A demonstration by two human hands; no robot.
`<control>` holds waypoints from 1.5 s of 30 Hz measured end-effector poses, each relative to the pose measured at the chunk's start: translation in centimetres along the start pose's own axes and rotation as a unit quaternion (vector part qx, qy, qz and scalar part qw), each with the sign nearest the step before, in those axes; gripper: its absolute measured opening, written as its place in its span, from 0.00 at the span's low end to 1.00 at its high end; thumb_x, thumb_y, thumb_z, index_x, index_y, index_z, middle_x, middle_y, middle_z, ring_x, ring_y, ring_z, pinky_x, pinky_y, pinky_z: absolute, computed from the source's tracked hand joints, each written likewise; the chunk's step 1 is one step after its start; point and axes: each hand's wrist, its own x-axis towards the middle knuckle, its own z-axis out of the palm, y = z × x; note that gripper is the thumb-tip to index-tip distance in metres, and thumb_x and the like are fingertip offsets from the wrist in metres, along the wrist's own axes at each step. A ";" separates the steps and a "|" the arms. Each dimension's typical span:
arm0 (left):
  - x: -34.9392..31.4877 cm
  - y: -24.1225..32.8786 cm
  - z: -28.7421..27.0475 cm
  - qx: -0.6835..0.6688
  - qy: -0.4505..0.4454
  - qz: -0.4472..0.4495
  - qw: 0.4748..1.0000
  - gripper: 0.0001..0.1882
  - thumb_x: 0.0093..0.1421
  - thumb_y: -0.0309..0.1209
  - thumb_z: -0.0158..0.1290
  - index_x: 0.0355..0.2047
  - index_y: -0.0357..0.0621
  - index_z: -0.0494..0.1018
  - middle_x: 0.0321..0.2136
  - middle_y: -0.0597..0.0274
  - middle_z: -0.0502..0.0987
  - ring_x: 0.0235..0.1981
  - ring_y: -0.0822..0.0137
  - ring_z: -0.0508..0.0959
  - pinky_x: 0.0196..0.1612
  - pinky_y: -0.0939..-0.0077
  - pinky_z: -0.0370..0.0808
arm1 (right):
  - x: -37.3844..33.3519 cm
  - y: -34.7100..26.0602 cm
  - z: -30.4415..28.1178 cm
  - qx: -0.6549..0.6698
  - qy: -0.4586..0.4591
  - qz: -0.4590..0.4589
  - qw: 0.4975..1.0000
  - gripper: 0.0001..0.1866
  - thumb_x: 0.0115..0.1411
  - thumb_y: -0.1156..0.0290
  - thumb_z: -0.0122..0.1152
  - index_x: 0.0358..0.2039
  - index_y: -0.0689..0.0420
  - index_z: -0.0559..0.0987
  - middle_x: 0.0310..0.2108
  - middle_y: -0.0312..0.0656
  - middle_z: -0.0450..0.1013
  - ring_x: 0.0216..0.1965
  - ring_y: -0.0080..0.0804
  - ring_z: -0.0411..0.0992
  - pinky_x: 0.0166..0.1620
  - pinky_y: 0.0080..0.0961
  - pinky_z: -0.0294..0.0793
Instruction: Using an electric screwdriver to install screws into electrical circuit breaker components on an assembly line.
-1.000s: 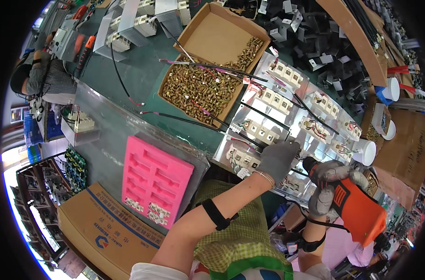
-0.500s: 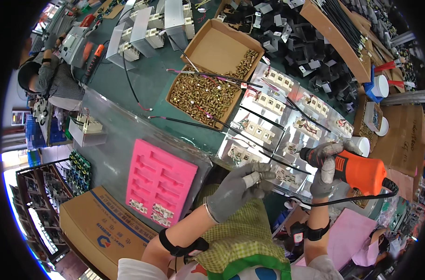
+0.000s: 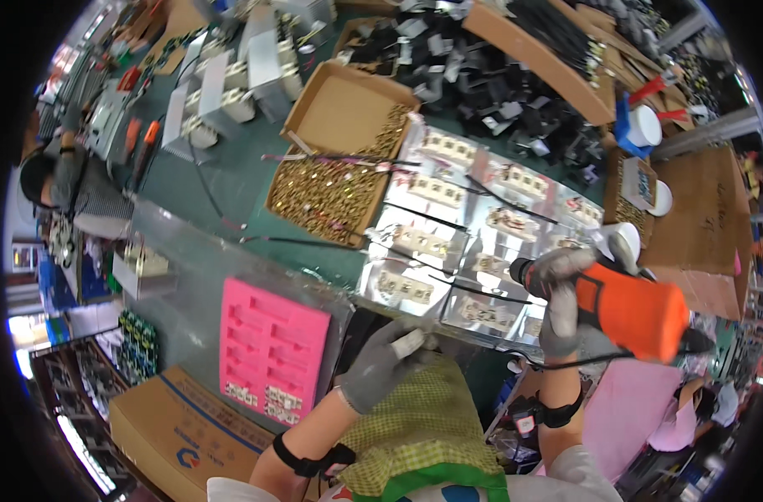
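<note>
My right hand [image 3: 559, 293], in a grey glove, grips a corded orange power drill [image 3: 637, 309] with its black nose pointing left, above the metal plates. My left hand [image 3: 385, 364], gloved too, is held near my checked apron with its fingers curled together; what they hold, if anything, is hidden. In front of both hands lie several shiny metal plates [image 3: 473, 222] bearing white terminal blocks [image 3: 436, 191] in rows, with black wires [image 3: 423, 216] across them. Just beyond their left side stands an open cardboard box [image 3: 327, 197] full of small brass-coloured screws.
A pink foam tray [image 3: 277, 335] with some white blocks lies left, above a cardboard carton [image 3: 189, 427]. Black metal brackets [image 3: 482, 75] are heaped at the back. White cups [image 3: 624, 238] stand right. A co-worker [image 3: 88, 184] sits at the far left.
My left hand has moved left and down, away from the plates. The drill is still in my right hand, a little lower. The whole view has shifted, so the bench things sit further left.
</note>
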 end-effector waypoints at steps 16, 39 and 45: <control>-1.0 -1.5 -1.6 0.011 -0.011 -0.036 0.999 0.10 0.56 0.29 0.49 0.40 0.46 0.68 0.33 0.67 0.70 0.32 0.75 0.66 0.32 0.82 0.64 | -2.8 0.8 -7.4 0.069 0.091 0.060 0.992 0.33 0.47 0.78 0.59 0.51 0.53 0.55 0.35 0.36 0.67 0.36 0.22 0.67 0.44 0.24 0.67; -0.2 1.3 0.6 0.046 -0.012 0.005 0.999 0.09 0.57 0.32 0.49 0.38 0.43 0.67 0.31 0.65 0.70 0.29 0.74 0.67 0.31 0.81 0.64 | -3.1 1.1 -6.1 -0.077 0.118 0.056 0.988 0.25 0.48 0.72 0.60 0.44 0.57 0.58 0.29 0.40 0.67 0.29 0.26 0.67 0.35 0.26 0.71; -0.9 2.5 -0.3 -0.031 -0.002 0.004 1.000 0.09 0.57 0.33 0.48 0.37 0.45 0.67 0.27 0.68 0.68 0.27 0.74 0.66 0.29 0.83 0.63 | -3.4 1.5 -5.3 -0.015 0.167 0.030 0.985 0.27 0.48 0.74 0.60 0.46 0.54 0.59 0.33 0.36 0.65 0.34 0.24 0.66 0.41 0.25 0.69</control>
